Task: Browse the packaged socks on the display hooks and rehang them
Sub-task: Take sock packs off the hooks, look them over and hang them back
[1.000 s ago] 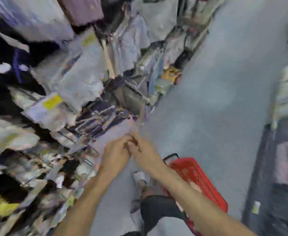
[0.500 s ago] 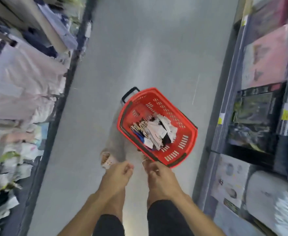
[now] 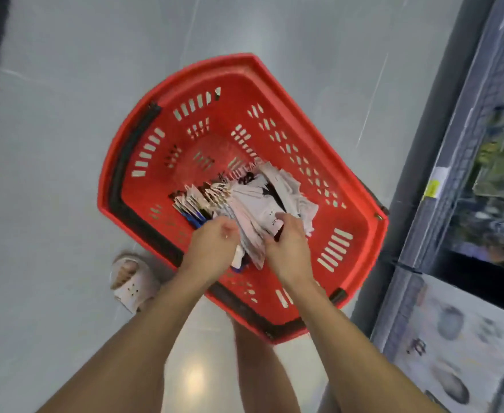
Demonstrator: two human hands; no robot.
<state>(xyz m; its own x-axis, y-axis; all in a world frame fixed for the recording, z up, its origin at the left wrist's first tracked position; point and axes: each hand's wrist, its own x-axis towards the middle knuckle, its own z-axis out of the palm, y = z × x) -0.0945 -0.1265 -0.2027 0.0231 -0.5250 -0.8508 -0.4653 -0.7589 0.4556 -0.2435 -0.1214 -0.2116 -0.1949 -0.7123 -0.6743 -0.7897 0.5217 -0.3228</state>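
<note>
Right thumb (image 3: 281,217): laid flat on the top pack, pressing it down. The other right fingers curl round the far edge of the bundle; their tips are hidden.

Left fingers (image 3: 207,231): curled down and in against the near-left side of the bundle, close together, tips out of sight (cannot tell whether they pinch one pack or just dig in).

Right hand (image 3: 289,248) and left hand (image 3: 212,247): side by side, a narrow gap between them, the bundle's near end sticking out through that gap. Both forearms come in from the bottom of the view.

Socks (image 3: 253,204): a fanned bundle of flat packs, mostly white and pale pink, some blue and black showing at the left edge. Card hanger tops fan out at the far-left end. The bundle lies in the near-right part of the basket, held by both hands.

Basket (image 3: 244,59): red plastic with slotted walls, standing on the floor (image 3: 51,144). A black handle (image 3: 116,189) lies folded along its left rim.

Floor: grey, glossy. A foot in a pale sandal (image 3: 131,281) stands just left of the basket's near corner.

Shelf (image 3: 465,162): grey unit along the right edge, blurred packaged goods on it, a yellow tag (image 3: 431,188) on its front rail.
</note>
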